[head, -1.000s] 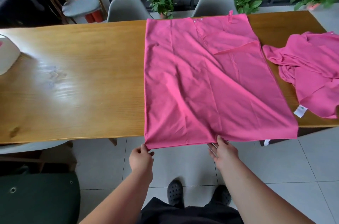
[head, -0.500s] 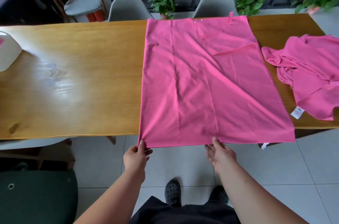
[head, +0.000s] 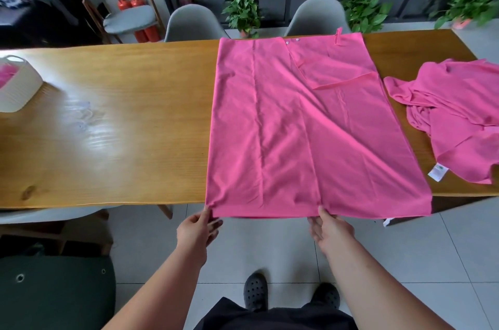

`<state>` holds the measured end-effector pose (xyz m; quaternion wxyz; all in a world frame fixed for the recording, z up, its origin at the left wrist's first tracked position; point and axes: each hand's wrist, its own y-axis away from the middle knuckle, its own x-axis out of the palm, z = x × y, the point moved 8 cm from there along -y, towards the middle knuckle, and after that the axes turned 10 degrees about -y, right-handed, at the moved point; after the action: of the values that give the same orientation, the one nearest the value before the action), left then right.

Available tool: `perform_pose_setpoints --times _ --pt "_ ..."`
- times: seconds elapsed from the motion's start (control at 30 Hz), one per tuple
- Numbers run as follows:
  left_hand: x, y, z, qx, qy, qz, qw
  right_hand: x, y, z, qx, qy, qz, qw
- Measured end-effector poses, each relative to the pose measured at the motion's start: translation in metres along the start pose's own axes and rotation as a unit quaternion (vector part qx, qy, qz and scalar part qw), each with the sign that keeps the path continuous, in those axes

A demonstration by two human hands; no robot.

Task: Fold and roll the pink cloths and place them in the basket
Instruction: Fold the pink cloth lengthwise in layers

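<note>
Standing at the near edge of a long brown wooden tabletop (head: 108, 127), looking down. Spread flat across its right half, a large rectangular pink cloth (head: 297, 127), reaching from the far edge to just past the near edge, with the hem hanging off over the grey tiled floor (head: 270, 248). Lightly creased along its length, with one layer folded over near the far right corner, plus two small metal snaps (head: 291, 41) and a short pink loop (head: 338, 35) at the far hem.

Pinching the cloth's near left corner with the left grip (head: 197, 232): thumb on top, fingers curled beneath. Pinching the same near hem about midway along with the right grip (head: 330, 232): thumb on top of the fabric, fingers underneath and fairly straight. Both held just off the tabletop's near edge.

Toward the right edge of the tabletop, near the flat cloth but not touching it, a second pink cloth (head: 459, 113), crumpled in a heap and partly cut off by the border, with a small white label (head: 437, 173) at its near side. At the left edge, a white ribbed plastic basket (head: 19, 86), holding something pink, too blurred to tell more.

Beyond the far edge, two grey shell chairs (head: 191, 23) and green potted plants (head: 244, 11). Below, black perforated shoes (head: 255, 290) and a dark green seat (head: 54, 292).
</note>
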<state>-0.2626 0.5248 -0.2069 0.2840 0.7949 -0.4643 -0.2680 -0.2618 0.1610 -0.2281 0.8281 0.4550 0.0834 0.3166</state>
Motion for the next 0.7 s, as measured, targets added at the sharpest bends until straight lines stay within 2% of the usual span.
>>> perform_pose_setpoints --times 0.1,0.13,0.23,0.27,0.4,0.5,0.6,0.7 --pt "0.013 0.009 -0.042 0.072 0.100 0.063 0.990 0.025 0.011 0.039 -0.109 -0.045 0.024 0.993" --pt "0.013 0.008 -0.043 0.075 0.096 0.054 0.991 0.026 0.011 0.038 -0.107 -0.029 0.022 0.994" --pt "-0.007 -0.003 -0.008 0.032 -0.032 -0.044 0.998 0.008 0.006 -0.003 0.014 0.030 -0.013 0.999" --pt "-0.011 -0.008 0.002 0.022 -0.051 -0.056 0.997 0.003 0.003 -0.010 0.029 0.037 -0.012 0.999" --pt "-0.020 -0.010 0.003 0.026 -0.068 -0.063 0.995 -0.002 0.005 -0.008 0.039 0.062 -0.004 0.997" --pt "-0.022 -0.006 0.006 0.020 -0.059 -0.060 0.996 -0.004 0.009 -0.010 0.035 0.041 0.021 0.998" --pt "-0.022 -0.003 0.013 0.004 -0.039 -0.069 0.997 -0.012 0.010 -0.010 0.042 0.018 0.015 0.999" --pt "-0.024 -0.001 0.010 0.023 -0.028 -0.088 0.996 -0.020 0.009 0.000 0.009 0.009 -0.006 1.000"
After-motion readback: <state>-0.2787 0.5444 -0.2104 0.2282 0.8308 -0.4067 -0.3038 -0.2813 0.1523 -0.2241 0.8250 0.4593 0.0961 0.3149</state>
